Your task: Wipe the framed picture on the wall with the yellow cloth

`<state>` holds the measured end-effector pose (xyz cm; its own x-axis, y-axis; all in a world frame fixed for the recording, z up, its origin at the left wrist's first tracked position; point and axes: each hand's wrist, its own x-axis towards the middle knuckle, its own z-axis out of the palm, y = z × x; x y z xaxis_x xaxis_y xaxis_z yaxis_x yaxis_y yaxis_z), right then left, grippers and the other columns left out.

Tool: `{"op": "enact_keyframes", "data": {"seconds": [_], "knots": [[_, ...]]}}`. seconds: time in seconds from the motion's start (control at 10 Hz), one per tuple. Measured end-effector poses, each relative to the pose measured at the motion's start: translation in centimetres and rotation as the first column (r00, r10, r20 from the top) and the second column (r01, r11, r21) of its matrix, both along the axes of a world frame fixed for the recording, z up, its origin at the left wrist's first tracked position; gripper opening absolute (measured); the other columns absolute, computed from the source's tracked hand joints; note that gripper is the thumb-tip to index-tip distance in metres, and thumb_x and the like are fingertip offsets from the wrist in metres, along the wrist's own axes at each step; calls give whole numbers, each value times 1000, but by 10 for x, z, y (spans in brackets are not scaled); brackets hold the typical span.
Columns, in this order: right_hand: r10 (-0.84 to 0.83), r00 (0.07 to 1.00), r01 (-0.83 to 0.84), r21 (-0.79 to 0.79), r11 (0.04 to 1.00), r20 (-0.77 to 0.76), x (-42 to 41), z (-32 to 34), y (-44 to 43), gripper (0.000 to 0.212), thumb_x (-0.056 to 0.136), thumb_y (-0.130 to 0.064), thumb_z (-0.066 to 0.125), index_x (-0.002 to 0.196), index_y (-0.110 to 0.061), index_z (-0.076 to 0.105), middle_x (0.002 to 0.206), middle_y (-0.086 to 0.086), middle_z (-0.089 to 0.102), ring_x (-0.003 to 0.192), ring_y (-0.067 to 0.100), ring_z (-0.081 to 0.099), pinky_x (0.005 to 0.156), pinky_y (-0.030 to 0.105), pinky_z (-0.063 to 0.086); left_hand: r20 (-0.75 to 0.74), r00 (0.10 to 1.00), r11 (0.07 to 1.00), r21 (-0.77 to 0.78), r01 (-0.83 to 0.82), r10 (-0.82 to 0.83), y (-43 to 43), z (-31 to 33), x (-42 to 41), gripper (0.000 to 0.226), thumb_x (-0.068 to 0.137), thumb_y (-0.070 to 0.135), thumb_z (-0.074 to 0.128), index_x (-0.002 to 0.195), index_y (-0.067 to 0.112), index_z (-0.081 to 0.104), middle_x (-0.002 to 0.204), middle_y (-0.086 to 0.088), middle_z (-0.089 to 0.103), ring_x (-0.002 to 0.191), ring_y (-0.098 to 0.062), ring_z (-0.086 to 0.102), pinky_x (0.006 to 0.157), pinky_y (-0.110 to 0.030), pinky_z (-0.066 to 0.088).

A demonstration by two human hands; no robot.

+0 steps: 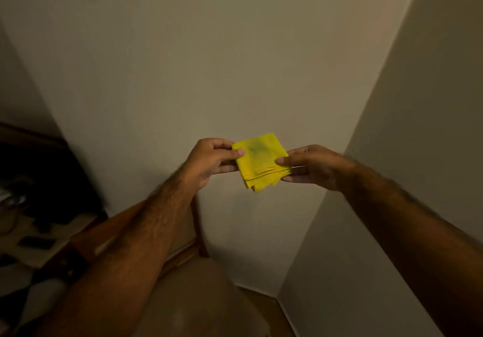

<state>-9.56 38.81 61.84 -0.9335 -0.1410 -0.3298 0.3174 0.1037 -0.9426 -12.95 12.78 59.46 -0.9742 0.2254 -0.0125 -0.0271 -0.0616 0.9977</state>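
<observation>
A yellow cloth (260, 162), folded into a small square of several layers with a dark smudge near its top, is held up in front of a bare wall. My left hand (211, 161) pinches its left corner between thumb and fingers. My right hand (311, 165) pinches its right corner the same way. Both forearms reach in from the bottom of the view. No framed picture is in view.
A bare wall (209, 62) faces me and meets a second wall (418, 127) in a corner on the right. A wooden chair (198, 232) with a pale seat stands below my arms. A dark cluttered table (39, 242) is at lower left.
</observation>
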Motion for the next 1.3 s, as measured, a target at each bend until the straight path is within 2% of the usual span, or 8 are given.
{"op": "enact_keyframes", "data": {"seconds": [0.2,0.5,0.6,0.7,0.8,1.1,1.2,1.3], "knots": [[53,973,-49,-21,999,227,-33,-143,-51,38,85,3,70,122,9,65,112,21,72,94,27,73,78,32,65,178,975,989,-95,-114,130,-47,-131,-6,11,83,-3,74,88,6,69,74,-2,77,66,-9,75,59,-23,61],[87,899,-132,77,988,430,-35,-341,-101,24,83,-3,76,107,-1,72,101,16,72,89,23,70,90,35,61,465,851,964,-207,-165,246,-86,-322,13,24,87,-3,71,108,-10,63,98,-20,70,89,-28,69,73,-30,63],[25,878,-110,150,983,478,-23,-431,-125,29,82,-4,78,108,8,71,86,16,68,67,16,67,62,23,62,559,786,957,-252,-142,263,-101,-402,26,34,91,-3,66,121,-17,57,109,-25,66,97,-31,66,73,-29,62],[10,849,-119,173,978,528,-12,-492,-141,21,83,-3,77,99,10,72,88,25,69,74,24,67,73,31,64,628,723,948,-294,-123,289,-110,-457,39,33,92,-4,64,121,-17,57,110,-25,65,99,-32,65,75,-31,62],[-51,823,-108,244,964,566,8,-566,-161,32,80,-4,79,106,12,73,106,35,72,92,35,69,97,53,57,695,619,916,-385,-111,367,-118,-526,58,34,91,-6,64,121,-17,56,115,-33,64,103,-36,64,89,-47,58],[-59,854,-173,388,906,518,40,-665,-185,31,79,-18,79,106,-1,77,110,17,76,102,32,73,99,44,54,674,587,828,-561,11,449,-129,-626,78,30,85,3,75,110,-10,65,112,-32,70,102,-44,72,88,-55,60],[13,890,-277,517,810,456,51,-679,-193,48,90,-29,67,133,-6,64,140,14,62,130,30,57,104,32,42,540,788,554,-769,320,294,-130,-641,83,45,90,21,71,126,-4,60,127,-26,66,122,-39,62,104,-44,51],[80,934,-315,698,643,348,50,-670,-200,70,95,-44,57,152,-7,39,158,16,41,147,34,37,116,42,34,451,883,303,-866,397,133,-128,-635,84,69,95,35,63,151,3,36,156,-21,41,147,-34,36,119,-42,33]]}}
